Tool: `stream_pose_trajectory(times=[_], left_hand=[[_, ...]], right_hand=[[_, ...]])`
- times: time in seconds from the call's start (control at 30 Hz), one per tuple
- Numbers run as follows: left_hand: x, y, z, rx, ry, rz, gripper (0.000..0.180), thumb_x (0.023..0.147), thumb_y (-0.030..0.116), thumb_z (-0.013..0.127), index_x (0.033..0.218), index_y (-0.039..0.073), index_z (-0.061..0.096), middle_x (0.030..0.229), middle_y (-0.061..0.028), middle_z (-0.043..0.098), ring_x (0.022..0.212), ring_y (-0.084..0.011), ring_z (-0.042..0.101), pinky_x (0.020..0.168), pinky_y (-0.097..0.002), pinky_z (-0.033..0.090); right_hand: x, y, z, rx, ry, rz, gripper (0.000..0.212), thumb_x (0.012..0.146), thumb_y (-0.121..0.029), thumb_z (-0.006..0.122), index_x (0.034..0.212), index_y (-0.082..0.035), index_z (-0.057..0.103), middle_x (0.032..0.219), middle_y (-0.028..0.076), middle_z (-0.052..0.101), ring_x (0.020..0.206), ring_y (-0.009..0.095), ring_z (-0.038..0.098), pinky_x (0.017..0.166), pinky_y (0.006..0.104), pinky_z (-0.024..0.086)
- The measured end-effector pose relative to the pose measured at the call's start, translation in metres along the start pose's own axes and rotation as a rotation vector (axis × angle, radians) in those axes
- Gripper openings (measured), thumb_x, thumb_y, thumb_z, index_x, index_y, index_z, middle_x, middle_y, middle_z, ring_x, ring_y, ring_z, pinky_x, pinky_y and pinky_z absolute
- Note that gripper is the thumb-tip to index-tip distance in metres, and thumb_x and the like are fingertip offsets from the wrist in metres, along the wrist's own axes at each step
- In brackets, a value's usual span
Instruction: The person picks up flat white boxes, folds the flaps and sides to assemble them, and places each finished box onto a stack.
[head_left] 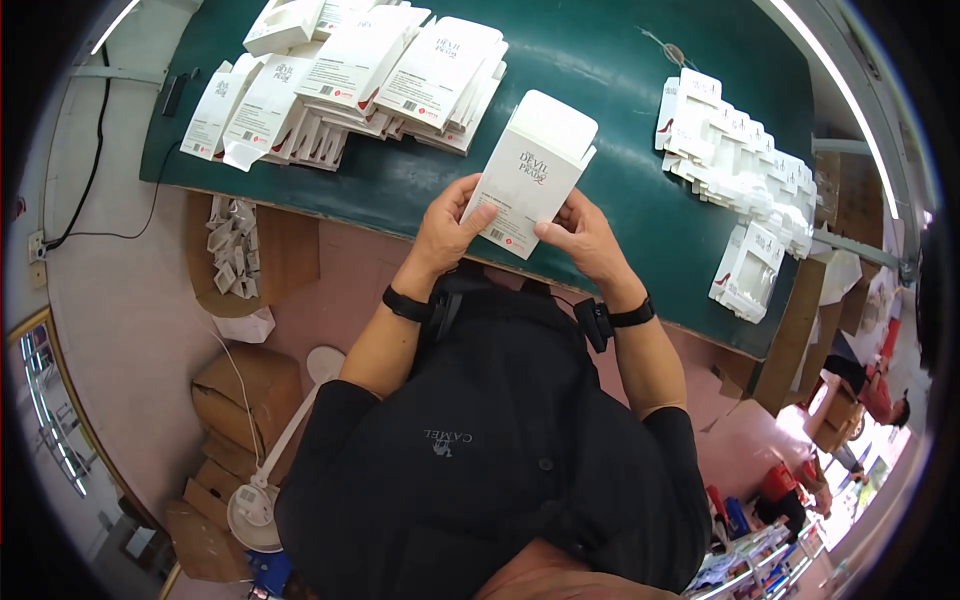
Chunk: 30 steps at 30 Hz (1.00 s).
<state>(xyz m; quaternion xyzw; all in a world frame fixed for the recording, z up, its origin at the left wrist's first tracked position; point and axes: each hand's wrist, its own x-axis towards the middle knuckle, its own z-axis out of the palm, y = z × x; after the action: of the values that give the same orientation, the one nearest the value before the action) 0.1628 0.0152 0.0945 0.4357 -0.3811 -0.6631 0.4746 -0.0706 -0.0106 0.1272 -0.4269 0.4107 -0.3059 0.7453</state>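
Between my two hands, over the near edge of the green table, is a flat white printed carton with its top flap raised. My left hand grips its lower left side, the thumb lying across the printed face. On the lower right edge my right hand is closed, its thumb pressed on the front. The fingers behind the carton are mostly hidden. Stacks of similar white cartons lie to the far left. On the right, a fanned row of cartons with clear windows runs toward the near edge.
A cardboard box holding small white pieces stands below the table's left side. Brown cartons and a white lamp are on the lower left. A tag on a string lies at the back. Other people are at far right.
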Motion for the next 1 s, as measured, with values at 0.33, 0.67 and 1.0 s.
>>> stream_pose_trajectory(times=[0.33, 0.67, 1.0], left_hand=[[0.001, -0.016, 0.011, 0.023, -0.058, -0.075, 0.053, 0.096, 0.020, 0.073, 0.135, -0.007, 0.050, 0.121, -0.0139, 0.066, 0.107, -0.0161, 0.065, 0.094, -0.0295, 0.053], [-0.052, -0.042, 0.072, -0.010, 0.116, -0.011, 0.051, 0.097, 0.019, 0.071, 0.136, -0.007, 0.049, 0.124, -0.0134, 0.065, 0.111, -0.0157, 0.063, 0.097, -0.0299, 0.051], [-0.010, -0.045, 0.055, 0.058, -0.084, -0.152, 0.049, 0.099, 0.018, 0.069, 0.136, -0.006, 0.048, 0.126, -0.0133, 0.064, 0.114, -0.0159, 0.061, 0.100, -0.0307, 0.050]], right_hand=[[-0.025, 0.023, -0.012, 0.061, 0.108, 0.012, 0.060, 0.092, -0.012, 0.071, 0.143, 0.005, 0.045, 0.135, 0.014, 0.060, 0.123, 0.021, 0.059, 0.106, 0.0365, 0.047], [-0.068, 0.029, -0.042, 0.052, -0.031, -0.018, 0.058, 0.092, -0.013, 0.072, 0.141, 0.006, 0.046, 0.126, 0.016, 0.065, 0.115, 0.020, 0.063, 0.102, 0.0353, 0.048], [-0.066, 0.055, -0.051, 0.043, 0.179, -0.112, 0.057, 0.093, -0.016, 0.072, 0.140, 0.004, 0.049, 0.116, 0.015, 0.070, 0.103, 0.018, 0.067, 0.092, 0.0322, 0.053]])
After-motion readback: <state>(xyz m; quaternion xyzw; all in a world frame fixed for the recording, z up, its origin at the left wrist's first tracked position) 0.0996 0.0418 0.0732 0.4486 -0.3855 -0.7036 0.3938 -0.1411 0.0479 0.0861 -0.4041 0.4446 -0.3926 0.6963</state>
